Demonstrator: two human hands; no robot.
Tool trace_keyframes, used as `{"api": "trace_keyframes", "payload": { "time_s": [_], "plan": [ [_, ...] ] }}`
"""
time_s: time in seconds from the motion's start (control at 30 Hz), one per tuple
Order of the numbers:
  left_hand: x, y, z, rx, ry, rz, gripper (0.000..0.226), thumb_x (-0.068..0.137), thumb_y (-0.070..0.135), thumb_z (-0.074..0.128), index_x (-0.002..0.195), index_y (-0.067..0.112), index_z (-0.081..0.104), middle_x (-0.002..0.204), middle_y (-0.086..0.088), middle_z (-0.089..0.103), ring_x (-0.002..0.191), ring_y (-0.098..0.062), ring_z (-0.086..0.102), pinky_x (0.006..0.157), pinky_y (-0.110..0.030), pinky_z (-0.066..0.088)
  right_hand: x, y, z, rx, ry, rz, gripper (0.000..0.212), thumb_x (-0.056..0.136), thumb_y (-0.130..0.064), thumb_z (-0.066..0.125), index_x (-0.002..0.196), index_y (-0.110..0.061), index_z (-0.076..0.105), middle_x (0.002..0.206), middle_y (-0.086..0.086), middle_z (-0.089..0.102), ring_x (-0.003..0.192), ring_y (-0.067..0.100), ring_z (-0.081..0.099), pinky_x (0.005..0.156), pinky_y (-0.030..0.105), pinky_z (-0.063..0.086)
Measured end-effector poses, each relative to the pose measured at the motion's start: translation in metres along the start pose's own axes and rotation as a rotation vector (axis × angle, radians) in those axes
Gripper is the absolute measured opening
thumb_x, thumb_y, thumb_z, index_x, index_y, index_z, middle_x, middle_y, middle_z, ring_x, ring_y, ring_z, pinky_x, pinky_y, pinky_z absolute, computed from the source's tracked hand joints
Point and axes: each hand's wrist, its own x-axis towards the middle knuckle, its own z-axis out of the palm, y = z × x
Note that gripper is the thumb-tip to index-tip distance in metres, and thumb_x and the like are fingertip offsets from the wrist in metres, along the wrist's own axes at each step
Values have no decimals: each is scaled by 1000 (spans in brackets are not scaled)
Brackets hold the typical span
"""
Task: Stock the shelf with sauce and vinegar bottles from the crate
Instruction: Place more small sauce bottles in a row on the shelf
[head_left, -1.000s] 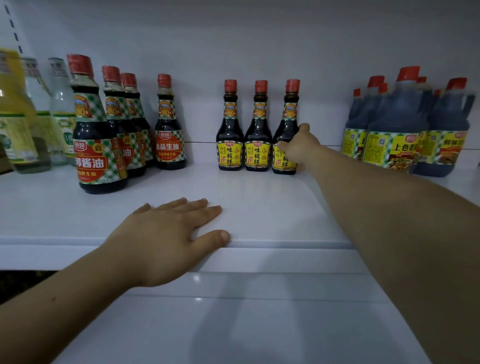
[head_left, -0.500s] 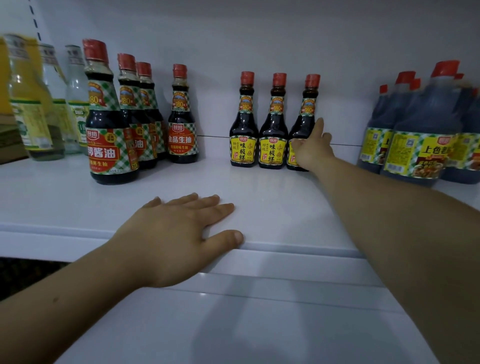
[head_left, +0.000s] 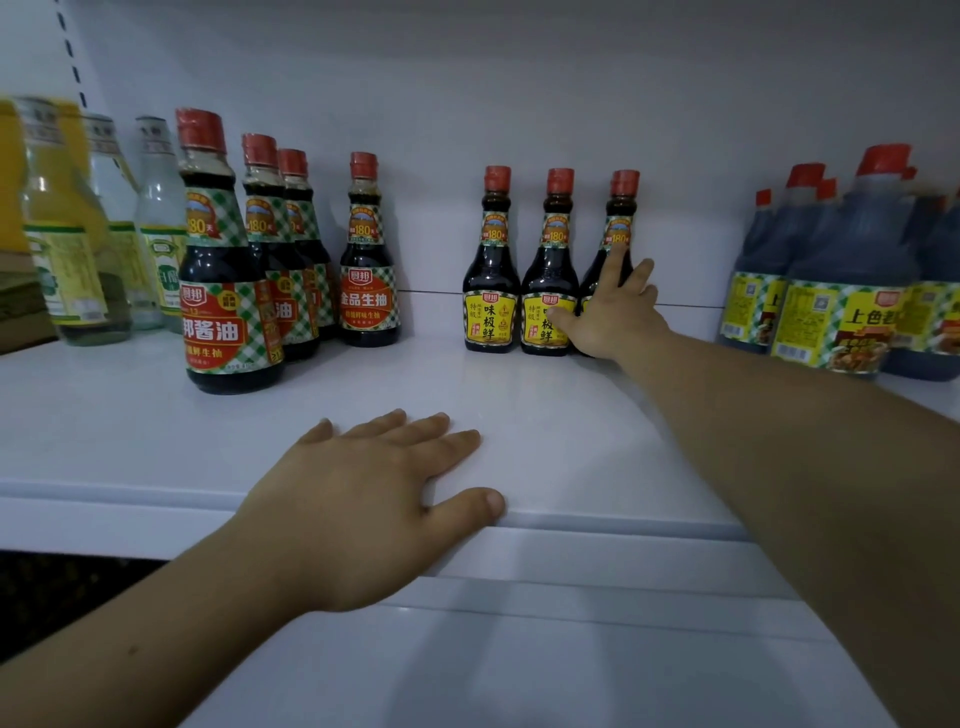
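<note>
At the back of the white shelf (head_left: 545, 415), close to the rear wall (head_left: 467, 104), stood the right-hand sauce bottle (head_left: 621, 218), third in a tight row of three small dark bottles, upright and just beside the middle bottle (head_left: 550, 275), which stood beside the left bottle (head_left: 491, 280). My right hand (head_left: 610, 312) lay released against it, fingers spread and straight up its shoulder, thumb stretched across the middle bottle's yellow label; nothing was clasped. My left hand (head_left: 374, 493) rested flat and relaxed on the shelf near its front edge (head_left: 623, 519), thumb along the lip. Between that hand and the row the shelf surface was bare, and open gaps ran on either side of the three: one towards the single bottle (head_left: 368, 280) on the left, a wider one towards the big jugs (head_left: 841, 291) on the right. The yellow labels read 味极鲜 under a red 厨邦 badge, with 180天 on the neck bands. The single bottle read 金品生抽. The large front bottle (head_left: 223, 291), nearer the shelf edge with others lined behind it, showed 邦酱油. The jugs showed 上色老. Pale clear bottles (head_left: 156, 228) at the far left were too blurred to read. Below, a second white shelf (head_left: 519, 665) jutted out.
</note>
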Motion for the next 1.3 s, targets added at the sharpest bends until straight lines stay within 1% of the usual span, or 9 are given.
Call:
{"api": "trace_keyframes", "payload": {
  "time_s": [0.13,0.3,0.43,0.6,0.77,0.87,0.93,1.0,1.3],
  "plan": [
    [-1,-1,1,3,7,1,88,57,84,-14,139,58,-2,151,32,2,142,1,4,115,-39,9,3,-3,4,-32,33,-3,114,84,-65,55,147,-18,-28,156,21,-23,145,43,0,114,53,21],
    [0,-2,2,1,4,0,90,56,85,-14,140,57,-1,151,32,3,142,0,4,116,-40,9,2,3,5,-9,19,-11,111,86,-65,53,146,-21,-30,156,18,-27,146,39,-6,115,52,17],
    [0,0,1,-3,5,-1,91,55,85,-13,141,57,0,152,30,4,142,-1,5,116,-41,9,-6,0,6,-114,106,-21,111,83,-71,50,148,-21,-26,157,14,-26,146,39,-9,109,65,18],
    [1,-1,2,-10,10,-2,91,56,85,-12,141,56,2,152,29,6,143,-1,6,117,-42,9,-7,-10,8,-131,63,-57,110,85,-66,52,150,-16,-20,156,17,-28,144,46,-12,112,57,22],
    [3,-2,2,-5,8,6,95,55,91,-13,142,55,3,153,28,6,143,-2,7,116,-43,10,-7,-11,9,-175,87,-28,113,81,-73,51,150,-18,-21,156,13,-29,145,41,-14,108,69,16],
    [3,-2,3,-6,16,6,95,55,89,-15,142,55,3,153,28,7,143,-3,7,116,-44,10,-6,-18,5,-284,185,-227,107,80,-74,47,150,-27,-18,159,8,-24,145,39,-16,107,71,8],
    [3,-3,3,-13,16,6,96,54,90,-15,142,55,3,153,28,6,143,-2,7,116,-44,9,-5,-30,8,-381,148,-409,96,83,-73,44,149,-38,-15,159,3,-23,145,37,-19,107,73,8],
    [2,-3,4,-20,22,4,92,58,90,-12,142,55,4,153,28,7,143,-2,7,116,-44,9,-4,-38,16,-478,73,-507,87,86,-71,42,149,-43,-12,159,-1,-24,144,36,-21,106,75,10],
    [4,-5,6,-21,27,2,94,55,90,-11,141,55,6,153,28,9,143,-2,9,114,-44,10,-1,-43,24,-549,-15,-510,82,91,-65,39,146,-45,-18,159,-3,-24,144,33,-25,104,75,3]
  ]
}}
